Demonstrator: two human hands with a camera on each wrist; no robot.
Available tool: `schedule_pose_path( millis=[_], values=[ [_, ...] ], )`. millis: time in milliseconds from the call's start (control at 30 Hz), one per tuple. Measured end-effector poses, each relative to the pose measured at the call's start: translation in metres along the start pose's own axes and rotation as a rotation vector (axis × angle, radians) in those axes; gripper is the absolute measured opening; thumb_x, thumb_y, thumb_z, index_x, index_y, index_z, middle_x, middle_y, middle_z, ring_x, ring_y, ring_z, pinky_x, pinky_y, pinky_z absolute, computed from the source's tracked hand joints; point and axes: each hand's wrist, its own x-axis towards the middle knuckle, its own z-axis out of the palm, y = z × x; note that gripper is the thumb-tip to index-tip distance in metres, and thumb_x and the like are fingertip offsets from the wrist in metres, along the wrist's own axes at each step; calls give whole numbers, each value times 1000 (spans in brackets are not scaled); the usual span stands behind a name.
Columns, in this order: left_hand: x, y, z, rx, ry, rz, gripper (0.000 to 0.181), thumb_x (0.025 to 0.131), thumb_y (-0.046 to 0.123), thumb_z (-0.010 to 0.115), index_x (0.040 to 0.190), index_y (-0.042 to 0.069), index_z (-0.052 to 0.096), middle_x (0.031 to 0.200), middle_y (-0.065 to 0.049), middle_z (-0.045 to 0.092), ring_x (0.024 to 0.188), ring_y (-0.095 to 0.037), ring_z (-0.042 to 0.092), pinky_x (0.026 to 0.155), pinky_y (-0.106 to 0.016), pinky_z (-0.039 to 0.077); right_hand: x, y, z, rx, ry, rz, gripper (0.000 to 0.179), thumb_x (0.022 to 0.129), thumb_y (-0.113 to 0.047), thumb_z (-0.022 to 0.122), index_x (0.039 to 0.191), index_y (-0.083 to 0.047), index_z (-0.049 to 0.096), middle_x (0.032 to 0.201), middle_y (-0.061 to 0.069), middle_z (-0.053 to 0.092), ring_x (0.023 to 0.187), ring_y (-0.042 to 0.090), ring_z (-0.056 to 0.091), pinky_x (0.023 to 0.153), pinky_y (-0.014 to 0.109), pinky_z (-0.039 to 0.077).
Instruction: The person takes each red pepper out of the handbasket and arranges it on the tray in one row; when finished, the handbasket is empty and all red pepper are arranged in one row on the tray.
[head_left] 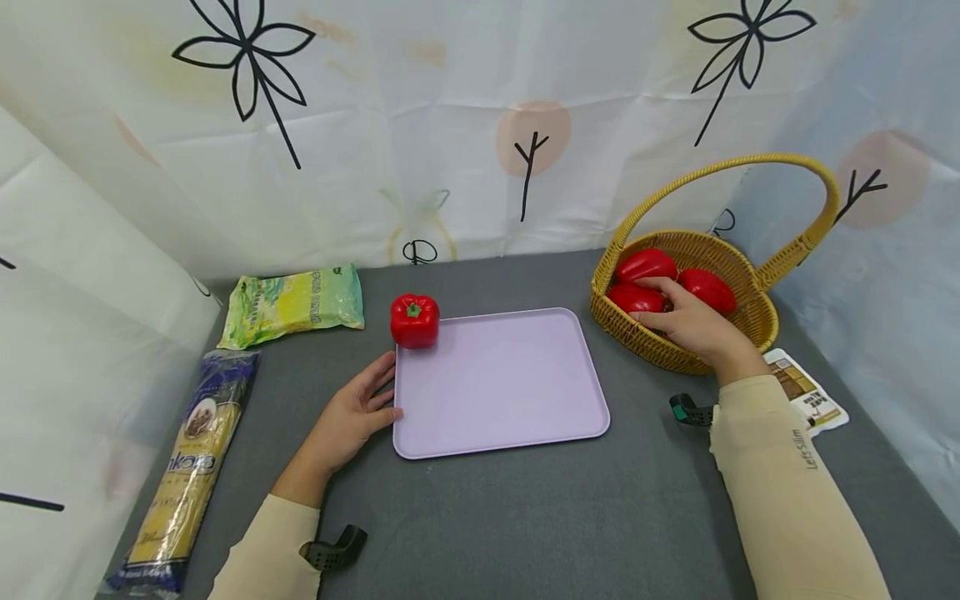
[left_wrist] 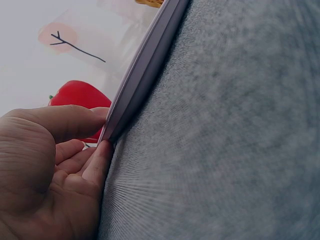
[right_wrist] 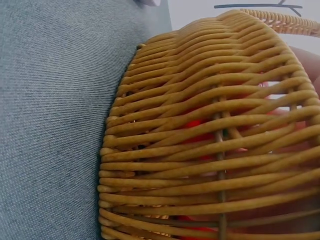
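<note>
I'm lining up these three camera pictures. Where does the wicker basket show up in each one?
Head: upper right, the wicker basket with the right hand in it.
Left wrist: apparently just a golden-brown sliver at the top edge, left of centre.
Right wrist: close up, its woven wall filling the centre and right.
Shared landmark: the gray tabletop, in all three.

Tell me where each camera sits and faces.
Head: worn there, looking forward and down at a lilac rectangular tray and yellow woven basket; left hand, right hand, cream sleeves show.
Left wrist: worn there, facing the tray's edge; left hand shows.
Right wrist: worn there, facing the basket's side; right hand partly shows.
Shared by head and left wrist: red bell pepper.
</note>
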Motion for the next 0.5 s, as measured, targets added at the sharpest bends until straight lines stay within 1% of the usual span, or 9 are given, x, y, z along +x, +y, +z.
schedule_pose_path(
  millis=[67, 133, 200, 267, 333, 433, 500],
  values=[
    [0, 0, 0, -1, -1, 2, 91, 97, -10, 75, 172, 1, 25, 177, -14, 25, 161, -32, 28, 116, -30, 41, 0, 1, 0, -11, 11, -14, 85, 107, -25, 71, 172, -6, 21, 168, 34, 21, 150, 56, 19, 115, 73, 39],
    [-1, 0, 0, -2, -1, 4, 91, 97, -10, 75, 172, 1, 25, 177, -14, 25, 161, -32, 28, 116, -30, 41, 0, 1, 0, -19, 30, -26, 83, 107, -26, 72, 172, -7, 23, 167, 33, 24, 149, 55, 22, 114, 72, 41],
    [-1, 0, 0, -1, -1, 7, 91, 97, -10, 75, 172, 1, 24, 177, -14, 25, 161, -32, 28, 116, -30, 41, -2, 3, 0, -7, 50, -43, 82, 106, -28, 73, 171, -9, 26, 166, 31, 27, 148, 53, 25, 111, 67, 45],
    [-1, -1, 0, 3, -1, 9, 91, 97, -10, 75, 172, 1, 25, 177, -14, 25, 161, -32, 28, 116, -31, 41, -3, 4, -1, 26, 69, -60, 81, 106, -29, 74, 171, -11, 28, 166, 29, 27, 147, 52, 26, 107, 57, 51],
    [-1, -1, 0, 7, 1, 8, 91, 97, -10, 75, 172, 1, 25, 177, -14, 25, 161, -31, 28, 116, -31, 41, -5, 6, -2, 80, 82, -78, 81, 105, -25, 75, 171, -12, 29, 166, 28, 27, 146, 51, 29, 99, 43, 57],
    [0, 0, 1, 6, 1, 6, 90, 97, -10, 75, 171, 1, 25, 177, -14, 26, 161, -31, 28, 116, -31, 41, -7, 8, -3, 141, 98, -106, 83, 103, -19, 78, 170, -11, 30, 166, 26, 28, 142, 49, 35, 89, 26, 58],
    [0, 0, 1, 2, 1, 6, 90, 97, -11, 75, 171, 1, 25, 177, -14, 26, 161, -31, 28, 116, -31, 41, -7, 8, -2, 176, 108, -126, 83, 101, -15, 80, 169, -10, 31, 164, 24, 31, 138, 45, 40, 87, 22, 58]
  ],
)
